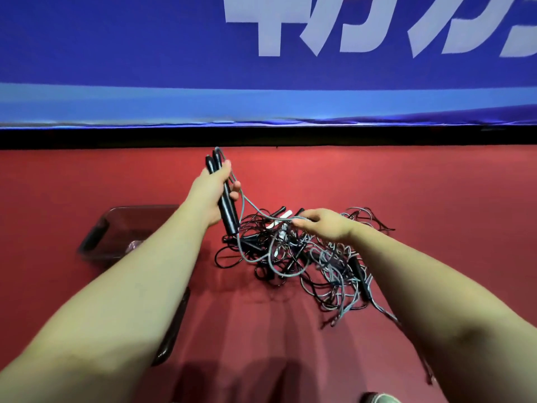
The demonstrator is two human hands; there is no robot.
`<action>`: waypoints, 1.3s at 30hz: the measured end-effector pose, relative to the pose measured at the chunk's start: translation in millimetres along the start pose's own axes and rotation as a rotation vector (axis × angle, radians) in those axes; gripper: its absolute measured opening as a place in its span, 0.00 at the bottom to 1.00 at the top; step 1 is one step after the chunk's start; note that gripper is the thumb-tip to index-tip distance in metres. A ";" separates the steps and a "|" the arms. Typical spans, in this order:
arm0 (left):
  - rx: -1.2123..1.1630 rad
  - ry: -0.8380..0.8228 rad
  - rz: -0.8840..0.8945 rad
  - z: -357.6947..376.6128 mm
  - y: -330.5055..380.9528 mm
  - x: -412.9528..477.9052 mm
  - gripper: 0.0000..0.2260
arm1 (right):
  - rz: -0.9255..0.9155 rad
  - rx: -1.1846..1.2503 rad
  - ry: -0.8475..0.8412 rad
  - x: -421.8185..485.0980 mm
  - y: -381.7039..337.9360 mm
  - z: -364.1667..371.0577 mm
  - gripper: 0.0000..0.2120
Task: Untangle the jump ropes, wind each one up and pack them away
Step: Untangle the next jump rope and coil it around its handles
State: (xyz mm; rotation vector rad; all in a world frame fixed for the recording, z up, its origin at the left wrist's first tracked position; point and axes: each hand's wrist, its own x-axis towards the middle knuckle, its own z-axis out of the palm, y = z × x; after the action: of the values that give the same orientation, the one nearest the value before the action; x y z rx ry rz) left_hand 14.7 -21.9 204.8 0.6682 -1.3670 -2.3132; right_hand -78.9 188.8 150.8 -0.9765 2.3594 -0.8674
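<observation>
A tangled heap of jump ropes (pixel 305 257) lies on the red floor, with black and grey-blue cords, black handles and a white handle (pixel 280 221). My left hand (pixel 210 193) grips two black handles (pixel 225 199) held together and raised above the heap. A grey-blue cord (pixel 252 210) runs from those handles down and across to my right hand (pixel 325 223), which pinches it just over the heap. The same cord loops down into the tangle.
A dark transparent bin (pixel 116 228) stands on the floor to the left, partly behind my left forearm. A blue banner (pixel 261 68) with white letters forms a barrier along the far side. A shoe tip (pixel 380 398) shows at the bottom edge.
</observation>
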 end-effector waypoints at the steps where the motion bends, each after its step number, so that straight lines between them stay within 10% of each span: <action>1: -0.122 -0.014 -0.033 -4.9 -3.3 3.1 0.07 | -0.024 -0.065 -0.023 -0.3 -3.5 0.1 0.09; 7: -0.465 0.054 -0.061 -22.1 -1.2 22.5 0.12 | 0.247 -0.241 -0.017 -18.0 52.5 4.0 0.07; 12: -0.350 0.099 -0.206 -18.3 -17.4 15.5 0.14 | 0.764 -0.672 -0.281 -56.5 157.6 -0.9 0.24; 15: -0.057 -0.041 -0.272 -7.9 -25.9 9.6 0.13 | 0.831 -0.342 -0.442 -63.7 126.4 -7.0 0.31; 19: 0.643 -0.353 -0.328 10.0 -25.5 -3.9 0.05 | 0.525 0.451 -0.282 -36.9 67.3 -20.7 0.46; 23: 0.998 -0.516 -0.302 23.4 -17.4 -19.6 0.06 | 0.158 0.701 -0.135 -10.3 15.7 -22.2 0.26; 33: 0.999 -0.806 -0.373 -0.8 4.2 -30.6 0.09 | 0.059 0.817 -0.501 -12.0 -44.0 -5.9 0.22; 39: 0.804 -0.807 -0.284 -23.3 -6.0 -22.1 0.16 | 0.031 0.937 -0.419 -13.4 -65.8 -7.3 0.11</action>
State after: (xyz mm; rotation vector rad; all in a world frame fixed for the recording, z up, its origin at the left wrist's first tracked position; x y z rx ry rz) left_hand 45.6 -23.8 194.5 0.0751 -2.7941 -2.2781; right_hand -43.9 165.1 203.5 -0.6196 1.3479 -1.3915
